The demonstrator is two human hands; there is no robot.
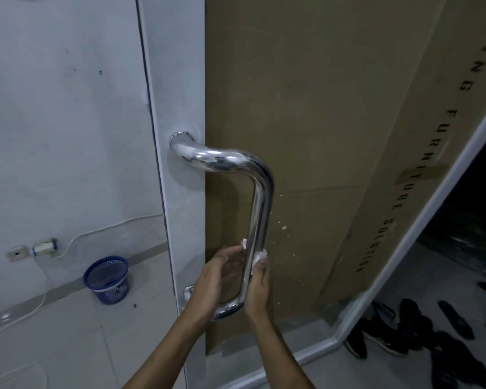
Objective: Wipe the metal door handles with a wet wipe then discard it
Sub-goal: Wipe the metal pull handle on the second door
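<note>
The wiping was under way and looked partly done, judging by where the hands were: both worked low on the one metal door handle (260, 209), a polished U-shaped bar fixed to the grey door (180, 88), and the upper bend shone, though whether it had been wiped could not be told. One wet wipe (260, 255) was wrapped round the bar's lower stretch, white bits showing either side. The left hand (219, 272) had its grip curled about the bar and wipe from the left; the right hand (260, 287) pinched the wipe against the bar from the right. Left to do: the bottom curve, any further handle, and discarding. One blue mesh bin (106, 279) stood on the floor at the left, well apart. Several dark shoes (404, 329) lay at the right; one cardboard sheet (334, 108) covered the door.
</note>
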